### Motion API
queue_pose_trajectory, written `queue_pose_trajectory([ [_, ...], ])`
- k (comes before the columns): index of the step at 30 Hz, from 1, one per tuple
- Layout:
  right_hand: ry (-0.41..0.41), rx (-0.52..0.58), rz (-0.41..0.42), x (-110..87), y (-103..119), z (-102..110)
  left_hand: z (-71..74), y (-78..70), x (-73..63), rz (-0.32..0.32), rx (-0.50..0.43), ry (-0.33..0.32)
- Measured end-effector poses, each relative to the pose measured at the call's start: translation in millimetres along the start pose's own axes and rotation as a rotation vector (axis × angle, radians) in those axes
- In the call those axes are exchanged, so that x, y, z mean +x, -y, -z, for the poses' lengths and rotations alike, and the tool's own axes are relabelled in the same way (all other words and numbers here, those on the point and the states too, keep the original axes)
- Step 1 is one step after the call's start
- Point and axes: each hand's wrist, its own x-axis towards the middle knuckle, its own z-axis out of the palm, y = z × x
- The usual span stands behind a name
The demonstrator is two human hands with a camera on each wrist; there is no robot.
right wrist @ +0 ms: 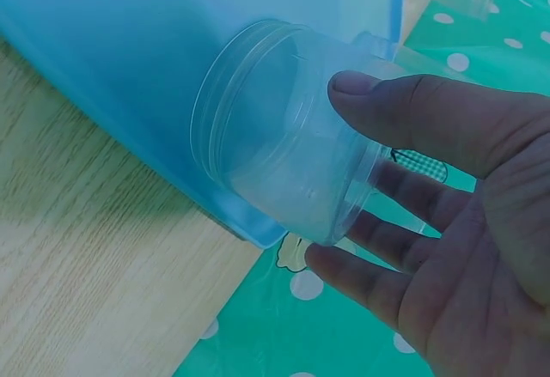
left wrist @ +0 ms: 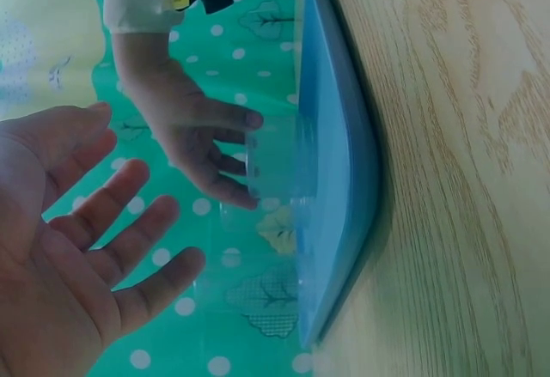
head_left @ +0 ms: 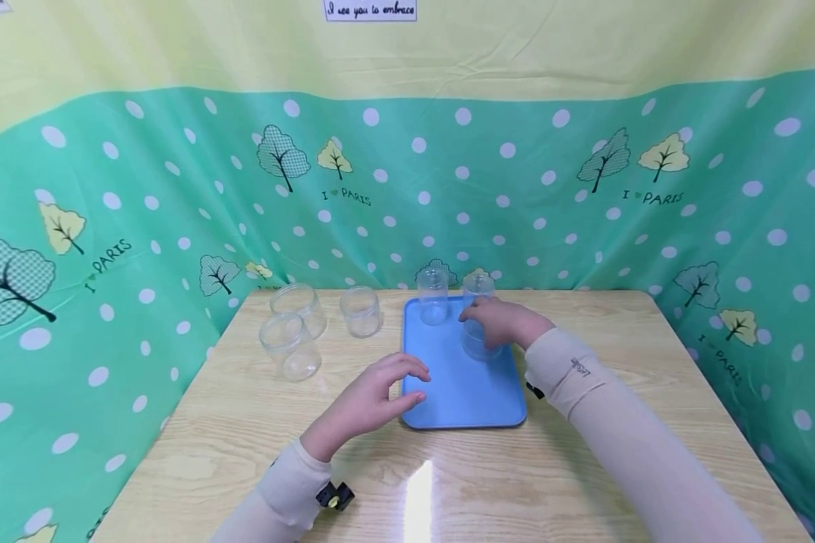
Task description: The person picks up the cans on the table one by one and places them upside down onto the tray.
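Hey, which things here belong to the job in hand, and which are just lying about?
Likely part of the job:
Blue tray
Two clear jars at its far end
Jar at the right hand
Probably the three similar jars left of the tray

Apparently just surroundings:
Patterned curtain
Wooden table

Nothing loose looks clearly unrelated.

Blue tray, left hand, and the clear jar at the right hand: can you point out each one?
Blue tray (head_left: 460, 394): head view, bare floor toward its near edge.
Left hand (head_left: 375, 392): head view, middle of the hand.
Clear jar (right wrist: 296, 149): right wrist view, side wall.
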Motion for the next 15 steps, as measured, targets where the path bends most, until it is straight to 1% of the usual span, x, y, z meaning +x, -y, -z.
queue_pose_trajectory([
  [11, 0.017, 0.022, -0.009, 1.0, -2.9, -0.9, 1.6, -1.8, 0.1, -0.021, 0.005, -0.005],
  [15, 0.011, 0.020, 0.003, -1.0, -3.1, 0.8, 2.1, -1.8, 0.1, -0.023, 0.003, -0.006],
])
